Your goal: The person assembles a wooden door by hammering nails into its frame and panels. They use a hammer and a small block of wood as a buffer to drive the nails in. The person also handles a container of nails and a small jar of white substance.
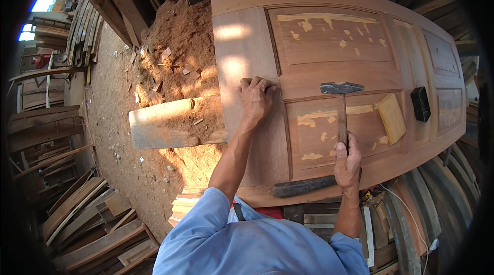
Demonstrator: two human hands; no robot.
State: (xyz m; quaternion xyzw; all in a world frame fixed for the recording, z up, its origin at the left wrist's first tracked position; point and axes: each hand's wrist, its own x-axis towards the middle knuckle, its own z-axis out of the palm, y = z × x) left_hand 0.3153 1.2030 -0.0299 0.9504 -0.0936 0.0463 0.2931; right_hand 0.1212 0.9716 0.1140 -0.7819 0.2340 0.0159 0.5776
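Observation:
A wooden panelled door [334, 78] lies flat in front of me, with pale yellow filler patches on its panels. My left hand [256, 99] rests on its wide left-hand board, fingers curled down against the wood near the panel edge. Whatever those fingers may pinch is hidden. In my right hand [348, 164] is a hammer [342, 115], gripped by its wooden handle. Its dark steel head is over the door's middle, pointing away from me. A long dark tool or bar [303, 186] lies along the near edge, its right end by my right wrist.
On the door's right part sit a yellowish wooden block [392, 119] and a small black block [420, 104]. A thick plank [164, 123] juts out at left over heaped sawdust [180, 33]. Stacked timber [103, 223] lines the left; curved boards and a pale cord [411, 208] are at lower right.

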